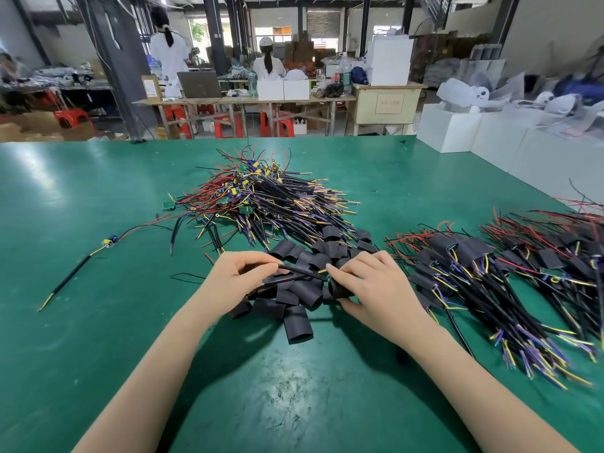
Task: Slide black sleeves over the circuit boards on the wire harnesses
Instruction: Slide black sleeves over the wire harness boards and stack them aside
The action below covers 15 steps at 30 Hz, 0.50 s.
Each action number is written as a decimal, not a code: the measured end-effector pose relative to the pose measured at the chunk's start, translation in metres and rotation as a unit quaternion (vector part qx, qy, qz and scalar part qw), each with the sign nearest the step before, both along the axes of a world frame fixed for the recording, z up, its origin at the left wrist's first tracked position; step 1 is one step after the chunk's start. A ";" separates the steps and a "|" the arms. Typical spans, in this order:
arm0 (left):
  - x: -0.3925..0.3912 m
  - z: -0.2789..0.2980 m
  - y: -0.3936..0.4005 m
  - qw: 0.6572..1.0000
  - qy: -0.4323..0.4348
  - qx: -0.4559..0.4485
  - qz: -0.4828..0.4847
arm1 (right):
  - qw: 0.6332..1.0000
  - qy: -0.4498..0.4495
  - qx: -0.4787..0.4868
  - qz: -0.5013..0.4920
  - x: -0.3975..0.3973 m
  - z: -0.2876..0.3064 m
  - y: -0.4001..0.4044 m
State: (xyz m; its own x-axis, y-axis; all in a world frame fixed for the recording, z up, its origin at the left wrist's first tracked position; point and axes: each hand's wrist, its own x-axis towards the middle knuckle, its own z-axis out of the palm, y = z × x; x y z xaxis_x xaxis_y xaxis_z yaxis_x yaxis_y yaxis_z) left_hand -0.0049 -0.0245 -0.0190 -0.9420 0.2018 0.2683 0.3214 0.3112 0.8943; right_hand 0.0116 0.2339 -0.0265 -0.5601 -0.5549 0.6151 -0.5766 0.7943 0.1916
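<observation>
Your left hand (233,277) pinches the black cable of one harness (295,272), while your right hand (366,282) grips a black sleeve (340,289) at the wire tips, not yet threaded on. To your right lie the sleeved bundles (490,266). The bare-board heap (261,197) behind looks at least as large, and loose sleeves (295,292) lie on the worktop (98,197), so I judge you roughly midway.

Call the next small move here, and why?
Probably feed the wire tips into the sleeve's mouth. The left hand pinches a black cable whose yellow-tipped end points at the right hand, which grips a black sleeve over the loose sleeve pile. The cable is not yet inside it.
</observation>
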 end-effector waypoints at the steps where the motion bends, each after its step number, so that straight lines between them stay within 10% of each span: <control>1: 0.001 0.000 0.000 1.000 0.008 -0.011 -0.004 | 1.000 -0.016 -0.012 -0.001 0.000 0.000 0.000; 15: 0.019 -0.005 0.037 0.977 0.051 -0.144 -0.148 | 0.982 -0.162 -0.090 0.012 0.009 0.006 -0.013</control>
